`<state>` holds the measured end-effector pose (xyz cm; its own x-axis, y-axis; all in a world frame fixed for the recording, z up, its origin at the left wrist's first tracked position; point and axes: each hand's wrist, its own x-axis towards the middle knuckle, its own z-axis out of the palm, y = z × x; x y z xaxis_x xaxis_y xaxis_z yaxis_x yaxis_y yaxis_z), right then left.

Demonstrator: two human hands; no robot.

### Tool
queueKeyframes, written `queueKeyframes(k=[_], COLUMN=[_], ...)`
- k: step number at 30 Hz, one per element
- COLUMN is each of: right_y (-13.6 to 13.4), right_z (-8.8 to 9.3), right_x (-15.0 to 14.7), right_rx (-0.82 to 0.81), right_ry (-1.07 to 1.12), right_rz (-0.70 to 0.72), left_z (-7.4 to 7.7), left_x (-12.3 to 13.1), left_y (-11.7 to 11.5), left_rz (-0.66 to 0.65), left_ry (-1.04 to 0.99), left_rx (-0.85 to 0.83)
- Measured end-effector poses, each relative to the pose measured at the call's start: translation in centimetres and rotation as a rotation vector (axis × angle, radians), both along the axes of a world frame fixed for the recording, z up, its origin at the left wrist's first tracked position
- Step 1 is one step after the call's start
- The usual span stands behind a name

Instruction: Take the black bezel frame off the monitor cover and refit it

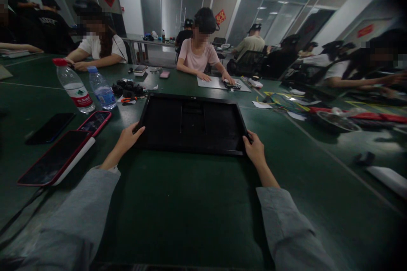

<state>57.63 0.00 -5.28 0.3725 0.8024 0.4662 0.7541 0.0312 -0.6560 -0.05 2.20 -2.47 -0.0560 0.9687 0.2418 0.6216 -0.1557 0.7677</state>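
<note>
A black rectangular frame with a raised rim, like a monitor casing (219, 129), is held over the green table (184, 207) in front of me. My left hand (129, 136) grips its left edge, thumb on top and fingers around the side. On the right edge, my right hand (254, 147) holds it the same way. The inner face is dark, with a recessed shape near its upper middle. Whether the casing rests on the table or is slightly lifted cannot be made out.
Phones (55, 159) and two water bottles (75, 89) stand or lie at the left. Behind are black parts (127, 88) and orange-handled pliers (129, 100). A person (199, 53) opposite works on a grey board (206, 86). Wires (282, 100) and a bowl (337, 122) lie right.
</note>
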Motion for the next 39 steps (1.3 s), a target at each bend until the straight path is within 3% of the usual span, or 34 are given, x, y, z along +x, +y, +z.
queueKeyframes(k=[12,19,23,30,34,39], right_y=[-0.3,-0.3,-0.2,-0.3,-0.2,-0.1], right_z=[0.1,0.1,0.3,0.5,0.3,0.0], right_x=[-0.1,0.0,-0.1,-0.3,-0.1,0.2], right_rx=[-0.010,0.005,-0.003,-0.004,-0.003,-0.004], right_ry=[-0.002,0.006,0.008,0.014,0.017,0.014], right_rz=[0.003,0.018,0.016,0.031,0.052,0.060], left_z=[0.5,3.0,3.8,0.8,-0.4,-0.5], left_x=[0.2,1.6,2.1,2.3,2.0,1.8], left_y=[-0.4,-2.7,-3.5,-1.4,-0.8,-0.7], left_rz=[0.016,0.246,0.293,0.177,0.139,0.160], left_ry=[0.092,0.440,0.467,0.066,0.019,0.024], left_rx=[-0.006,0.110,0.115,-0.045,-0.021,-0.015])
